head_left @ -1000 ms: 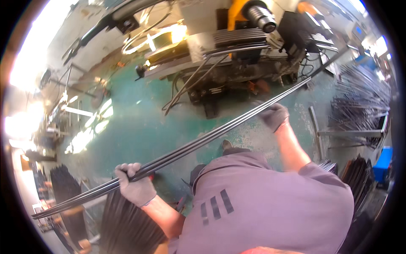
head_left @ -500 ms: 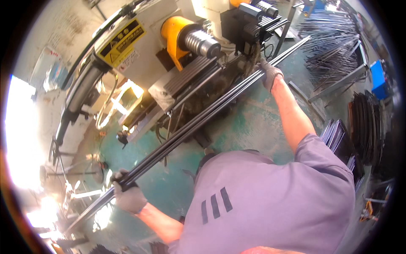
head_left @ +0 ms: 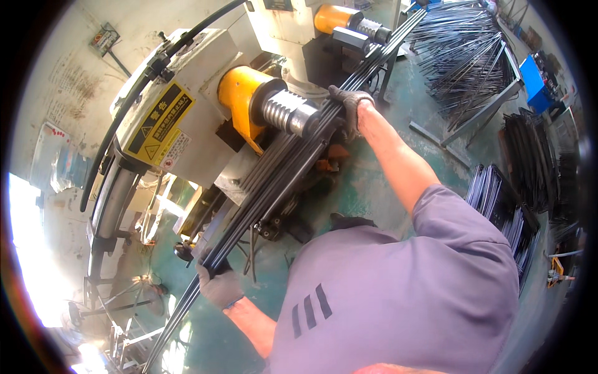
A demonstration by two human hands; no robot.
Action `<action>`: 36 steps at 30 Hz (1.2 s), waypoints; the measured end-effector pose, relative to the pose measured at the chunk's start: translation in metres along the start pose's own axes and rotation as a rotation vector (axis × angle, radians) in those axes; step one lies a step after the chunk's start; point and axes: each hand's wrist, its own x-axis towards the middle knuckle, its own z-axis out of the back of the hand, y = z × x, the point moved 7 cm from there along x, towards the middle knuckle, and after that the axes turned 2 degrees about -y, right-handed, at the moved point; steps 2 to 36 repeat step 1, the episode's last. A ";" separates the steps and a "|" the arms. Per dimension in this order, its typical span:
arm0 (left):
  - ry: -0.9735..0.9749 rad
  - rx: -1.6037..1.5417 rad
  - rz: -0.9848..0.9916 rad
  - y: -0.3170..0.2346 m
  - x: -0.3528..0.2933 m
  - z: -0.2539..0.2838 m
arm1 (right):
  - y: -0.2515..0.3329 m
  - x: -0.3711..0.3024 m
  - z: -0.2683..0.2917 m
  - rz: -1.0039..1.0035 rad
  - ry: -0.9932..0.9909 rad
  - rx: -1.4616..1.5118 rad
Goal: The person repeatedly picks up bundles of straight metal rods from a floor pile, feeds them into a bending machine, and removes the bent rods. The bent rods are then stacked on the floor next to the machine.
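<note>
A bundle of long dark metal rods point(head_left: 235, 240) runs slantwise across the view, from lower left to upper right. My gloved left hand point(head_left: 219, 287) is closed around its lower-left part. Farther up, my gloved right hand point(head_left: 352, 109) grips the same bundle, fingers wrapped over the rods. Between my hands the rods lie alongside the front of a machine, just below its ridged metal cylinder point(head_left: 289, 113) with the orange guard point(head_left: 240, 93). I cannot tell whether the rods rest on the machine. The lower-left ends run out near the rim.
A second orange guard point(head_left: 330, 20) with a ridged cylinder stands farther up the machine. Heaped rods point(head_left: 458, 56) fill a rack at the upper right. A blue box point(head_left: 536, 84) and further rod stacks point(head_left: 529, 162) line the right side. A black hose point(head_left: 103, 140) arches at the left.
Both hands have moved the rods up toward the machine; the bundle now tilts more steeply and lies close under the cylinder. My left hand shifted right, my right hand left.
</note>
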 end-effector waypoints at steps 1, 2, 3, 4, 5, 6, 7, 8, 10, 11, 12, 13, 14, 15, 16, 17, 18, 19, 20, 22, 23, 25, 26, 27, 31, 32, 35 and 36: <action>0.070 0.018 -0.011 -0.010 0.005 0.007 | 0.002 0.005 -0.004 -0.007 0.008 -0.003; 0.070 0.018 -0.011 -0.010 0.005 0.007 | 0.002 0.005 -0.004 -0.007 0.008 -0.003; 0.070 0.018 -0.011 -0.010 0.005 0.007 | 0.002 0.005 -0.004 -0.007 0.008 -0.003; 0.070 0.018 -0.011 -0.010 0.005 0.007 | 0.002 0.005 -0.004 -0.007 0.008 -0.003; 0.070 0.018 -0.011 -0.010 0.005 0.007 | 0.002 0.005 -0.004 -0.007 0.008 -0.003; 0.070 0.018 -0.011 -0.010 0.005 0.007 | 0.002 0.005 -0.004 -0.007 0.008 -0.003; 0.070 0.018 -0.011 -0.010 0.005 0.007 | 0.002 0.005 -0.004 -0.007 0.008 -0.003; 0.070 0.018 -0.011 -0.010 0.005 0.007 | 0.002 0.005 -0.004 -0.007 0.008 -0.003; 0.070 0.018 -0.011 -0.010 0.005 0.007 | 0.002 0.005 -0.004 -0.007 0.008 -0.003; 0.070 0.018 -0.011 -0.010 0.005 0.007 | 0.002 0.005 -0.004 -0.007 0.008 -0.003; 0.070 0.018 -0.011 -0.010 0.005 0.007 | 0.002 0.005 -0.004 -0.007 0.008 -0.003; 0.070 0.018 -0.011 -0.010 0.005 0.007 | 0.002 0.005 -0.004 -0.007 0.008 -0.003; 0.070 0.018 -0.011 -0.010 0.005 0.007 | 0.002 0.005 -0.004 -0.007 0.008 -0.003; 0.070 0.018 -0.011 -0.010 0.005 0.007 | 0.002 0.005 -0.004 -0.007 0.008 -0.003; 0.070 0.018 -0.011 -0.010 0.005 0.007 | 0.002 0.005 -0.004 -0.007 0.008 -0.003; 0.070 0.018 -0.011 -0.010 0.005 0.007 | 0.002 0.005 -0.004 -0.007 0.008 -0.003; 0.070 0.018 -0.011 -0.010 0.005 0.007 | 0.002 0.005 -0.004 -0.007 0.008 -0.003; 0.070 0.018 -0.011 -0.010 0.005 0.007 | 0.002 0.005 -0.004 -0.007 0.008 -0.003; 0.070 0.018 -0.011 -0.010 0.005 0.007 | 0.002 0.005 -0.004 -0.007 0.008 -0.003; 0.070 0.018 -0.011 -0.010 0.005 0.007 | 0.002 0.005 -0.004 -0.007 0.008 -0.003; 0.070 0.018 -0.011 -0.010 0.005 0.007 | 0.002 0.005 -0.004 -0.007 0.008 -0.003; 0.070 0.018 -0.011 -0.010 0.005 0.007 | 0.002 0.005 -0.004 -0.007 0.008 -0.003; 0.070 0.018 -0.011 -0.010 0.005 0.007 | 0.002 0.005 -0.004 -0.007 0.008 -0.003; 0.070 0.018 -0.011 -0.010 0.005 0.007 | 0.002 0.005 -0.004 -0.007 0.008 -0.003; 0.070 0.018 -0.011 -0.010 0.005 0.007 | 0.002 0.005 -0.004 -0.007 0.008 -0.003; 0.070 0.018 -0.011 -0.010 0.005 0.007 | 0.002 0.005 -0.004 -0.007 0.008 -0.003; 0.070 0.018 -0.011 -0.010 0.005 0.007 | 0.002 0.005 -0.004 -0.007 0.008 -0.003; 0.070 0.018 -0.011 -0.010 0.005 0.007 | 0.002 0.005 -0.004 -0.007 0.008 -0.003</action>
